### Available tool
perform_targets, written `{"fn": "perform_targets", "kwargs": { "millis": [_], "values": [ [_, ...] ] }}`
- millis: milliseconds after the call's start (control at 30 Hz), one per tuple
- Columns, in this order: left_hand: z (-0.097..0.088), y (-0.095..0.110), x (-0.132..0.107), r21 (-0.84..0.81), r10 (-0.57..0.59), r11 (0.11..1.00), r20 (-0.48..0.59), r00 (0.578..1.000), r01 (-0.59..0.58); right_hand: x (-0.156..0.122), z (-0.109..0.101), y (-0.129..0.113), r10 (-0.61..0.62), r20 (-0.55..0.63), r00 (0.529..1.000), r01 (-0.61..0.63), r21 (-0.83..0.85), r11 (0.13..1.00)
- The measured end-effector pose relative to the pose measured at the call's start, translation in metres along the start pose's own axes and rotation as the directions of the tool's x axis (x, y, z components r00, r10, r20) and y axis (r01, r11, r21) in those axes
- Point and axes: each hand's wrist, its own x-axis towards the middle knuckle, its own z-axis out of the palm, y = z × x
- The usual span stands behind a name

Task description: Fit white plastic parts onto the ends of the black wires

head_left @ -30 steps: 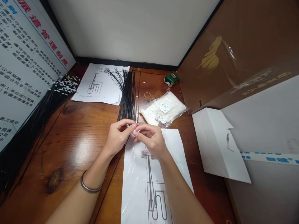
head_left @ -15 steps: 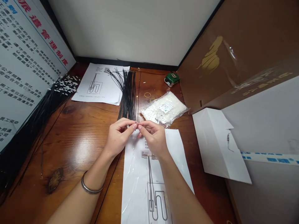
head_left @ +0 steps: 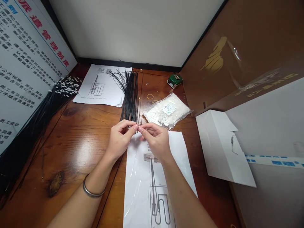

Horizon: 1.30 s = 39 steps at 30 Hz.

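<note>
Both hands meet tip to tip at the near end of a bundle of thin black wires (head_left: 129, 95). My left hand (head_left: 122, 137) is closed in a pinch, thumb against index finger, beside the wire ends. My right hand (head_left: 155, 137) pinches from the other side, its fingertips touching those of the left. Whatever is between the fingertips is tiny and mostly covered; I cannot tell what it is. Just behind the right hand lies a clear plastic bag (head_left: 175, 106) full of small white pieces. Under the hands is a printed sheet (head_left: 137, 196) with a wire drawing, in a shiny clear cover.
On the left lies a big bundle of black wires with white ends (head_left: 67, 87), by a printed board (head_left: 28, 47). More drawing sheets (head_left: 83, 91) lie behind. A green tape measure (head_left: 175, 80) sits at the back right, near a brown carton (head_left: 249, 47) with a white flap (head_left: 218, 145).
The fingertips have shifted very slightly left, still pinched together. Everything else on the table stays where it was.
</note>
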Motion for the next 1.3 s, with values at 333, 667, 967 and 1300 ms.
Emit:
{"fn": "perform_targets", "kwargs": {
  "millis": [333,667,967,1300],
  "values": [
    [0.0017,-0.0021,-0.0019,0.012,-0.071,0.997,0.002,0.997,0.071,0.0024,-0.0039,0.0031,-0.034,-0.086,0.996,0.038,0.045,0.998],
    [0.0013,-0.0007,-0.0028,0.025,-0.034,0.999,0.029,0.999,0.033,-0.0002,0.001,0.0037,-0.065,-0.096,0.993,0.064,-0.015,0.998],
    [0.0026,-0.0002,-0.0026,0.046,-0.009,0.999,0.044,0.999,0.007,-0.0003,0.0017,0.0016,-0.06,-0.117,0.991,0.059,-0.012,0.998],
    [0.0026,-0.0013,-0.0029,0.066,-0.04,0.997,0.051,0.998,0.037,0.0008,-0.001,0.0001,-0.03,-0.081,0.996,0.034,0.044,0.998]
  ]
}}
